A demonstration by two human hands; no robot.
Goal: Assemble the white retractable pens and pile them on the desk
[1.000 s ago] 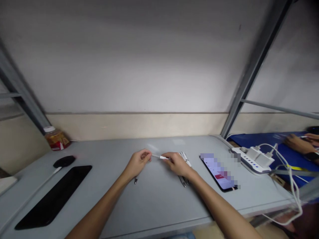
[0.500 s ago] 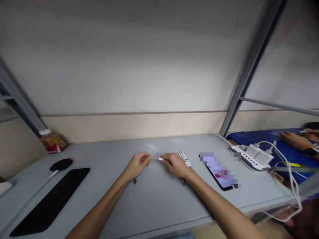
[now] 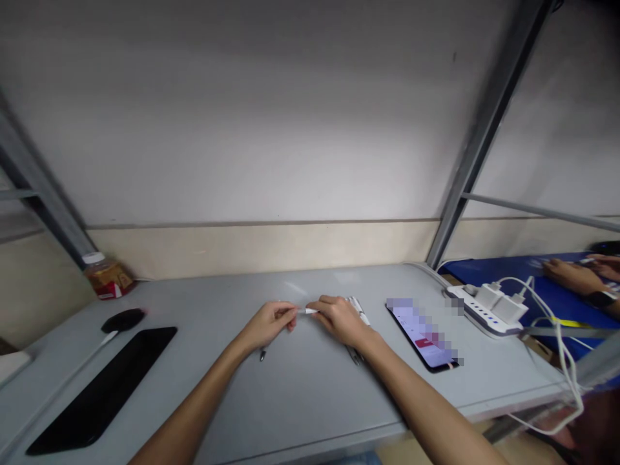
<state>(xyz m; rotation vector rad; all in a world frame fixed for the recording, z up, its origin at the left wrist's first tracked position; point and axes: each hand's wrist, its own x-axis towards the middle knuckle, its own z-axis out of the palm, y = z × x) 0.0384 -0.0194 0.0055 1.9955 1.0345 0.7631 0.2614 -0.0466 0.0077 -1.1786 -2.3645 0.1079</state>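
Over the middle of a grey table (image 3: 300,400), my left hand (image 3: 267,324) and my right hand (image 3: 339,319) meet, fingers pinched on the two ends of a thin white pen part (image 3: 307,311). A bundle of white pens (image 3: 359,309) lies just behind my right hand. A small dark piece (image 3: 262,354) rests on the table under my left wrist, and another dark pen piece (image 3: 354,354) lies under my right wrist.
A phone (image 3: 423,334) with a lit screen lies right of my hands. A white power strip (image 3: 487,307) with chargers and cables sits at the right edge. A black slab (image 3: 101,387), a mouse-like object (image 3: 123,319) and a bottle (image 3: 107,276) lie left. Another person's hands (image 3: 578,274) work far right.
My hands have drawn closer together, so less of the white pen part shows between them. The view has shifted slightly.
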